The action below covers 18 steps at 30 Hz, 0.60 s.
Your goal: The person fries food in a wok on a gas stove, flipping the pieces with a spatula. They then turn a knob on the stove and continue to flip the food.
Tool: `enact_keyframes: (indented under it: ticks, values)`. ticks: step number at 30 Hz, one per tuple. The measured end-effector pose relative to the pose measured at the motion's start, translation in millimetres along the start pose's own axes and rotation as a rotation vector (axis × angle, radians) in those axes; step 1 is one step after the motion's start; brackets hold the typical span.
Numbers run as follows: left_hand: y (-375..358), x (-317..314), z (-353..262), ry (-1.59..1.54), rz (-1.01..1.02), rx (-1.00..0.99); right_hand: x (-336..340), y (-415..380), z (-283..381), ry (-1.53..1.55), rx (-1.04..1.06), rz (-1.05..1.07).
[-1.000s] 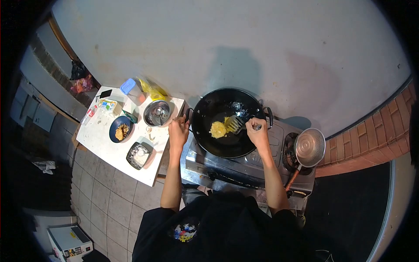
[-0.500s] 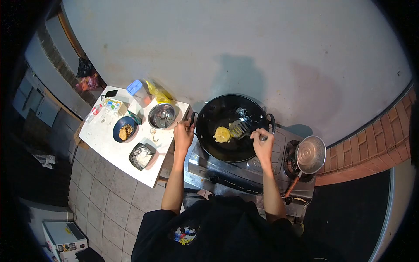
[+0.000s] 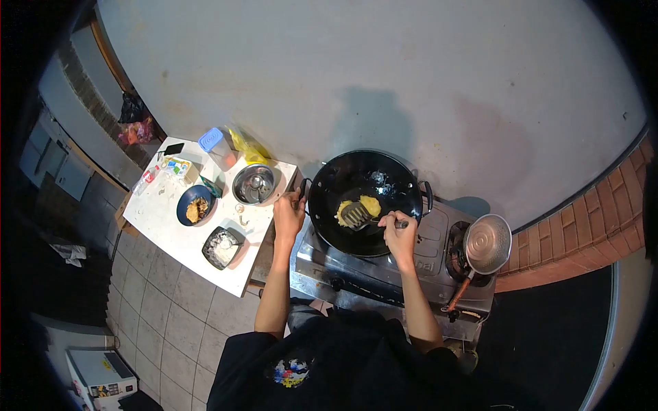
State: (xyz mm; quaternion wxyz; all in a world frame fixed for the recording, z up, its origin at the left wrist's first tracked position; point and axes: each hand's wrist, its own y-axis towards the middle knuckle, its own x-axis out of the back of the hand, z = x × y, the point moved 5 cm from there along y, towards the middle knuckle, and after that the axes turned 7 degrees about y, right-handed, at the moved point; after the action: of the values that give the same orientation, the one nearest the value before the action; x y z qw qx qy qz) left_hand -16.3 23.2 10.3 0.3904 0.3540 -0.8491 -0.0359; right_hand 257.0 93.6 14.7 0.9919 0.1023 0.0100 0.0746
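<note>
A black wok (image 3: 363,240) sits on the left burner of the gas stove (image 3: 322,264). My left hand (image 3: 288,214) is closed round the wok's left loop handle. In my right hand (image 3: 399,234) is the handle of a slotted spatula (image 3: 356,216), its dark head over the left piece of yellow food. Just right of the spatula head, a second yellow fried piece (image 3: 371,205) lies in the wok. Oil glistens on the wok's far wall.
Beside the stove, a white table (image 3: 161,226) holds a steel bowl (image 3: 241,194), a blue bowl of fried food (image 3: 181,205), a dark dish of white powder (image 3: 235,259) and a blue-lidded container (image 3: 211,139). A saucepan (image 3: 488,241) stands on the right burner, against the brick edge (image 3: 562,253).
The spatula has swung left and down onto the left yellow piece, and my right hand has moved down and left. A second yellow piece now shows at the right. My left hand stays put.
</note>
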Motion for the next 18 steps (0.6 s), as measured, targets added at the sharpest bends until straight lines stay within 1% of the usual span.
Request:
enact_keyframes:
  ticks: [1, 3, 6, 8, 9, 11, 12, 14, 18]
  values:
    - [-0.4, 1.1, -1.8, 0.005, 0.001, -0.005, -0.5, 0.8, -3.5, 0.000, 0.000, 0.002]
    - [-0.5, 1.1, -1.3, 0.009, 0.000, -0.009, -0.5, 2.6, -5.6, 0.005, 0.123, -0.002]
    - [-0.7, -3.5, 2.2, 0.012, 0.008, -0.017, 2.5, 4.2, -10.3, -0.015, 0.093, 0.000]
    - [-0.8, -2.4, 2.5, -0.007, -0.063, -0.051, 3.0, 4.5, -14.4, -0.026, 0.106, 0.004]
    - [-0.2, -1.7, 2.2, -0.008, -0.065, -0.052, 2.4, 4.3, -13.1, -0.037, 0.116, 0.010]
    - [0.4, -3.3, 3.1, 0.020, 0.000, -0.034, 1.4, 2.7, -11.8, -0.032, 0.114, 0.014]
    - [-0.2, -2.5, 1.7, 0.019, -0.002, -0.035, 0.4, 1.6, -10.1, -0.027, 0.109, 0.019]
    - [-1.7, 2.0, -3.4, 0.041, -0.071, -0.071, 0.0, -0.4, -8.1, -0.049, 0.114, 0.013]
    - [-0.4, -1.0, 1.0, 0.021, -0.052, -0.017, -0.3, -2.9, -3.7, -0.079, 0.123, 0.014]
